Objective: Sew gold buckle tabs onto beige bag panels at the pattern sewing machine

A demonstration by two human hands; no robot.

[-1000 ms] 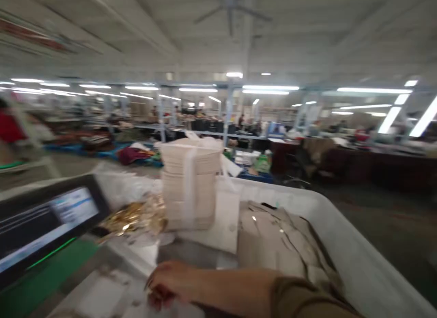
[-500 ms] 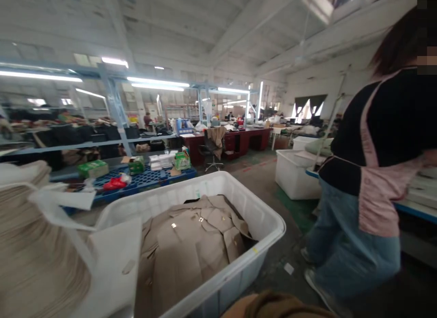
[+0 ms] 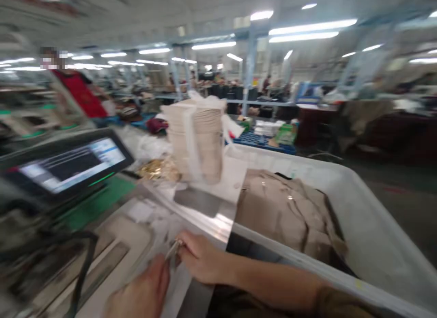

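Both hands are close together at the lower middle of the head view, over the light work surface. My right hand (image 3: 201, 256) is closed round a small metallic item (image 3: 175, 248), too blurred to name. Just left of it, my left hand (image 3: 145, 288) has its fingers pressed together at the other end of that item. Behind the hands stands a tall stack of beige pieces (image 3: 208, 145), tied with a white strip. To the right, a white bin (image 3: 368, 199) holds beige fabric pieces (image 3: 273, 213).
A lit screen (image 3: 73, 165) and a dark cable (image 3: 87, 263) are at the left. Shiny gold bits (image 3: 155, 170) lie beside the stack. A person in a red apron (image 3: 80, 92) stands far left. A blue pallet (image 3: 256, 139) with boxes is behind the bin.
The view has swung left, and both hands have come into it, closed at the small item. The bin now appears further right, and the person in the pink apron is out of view.
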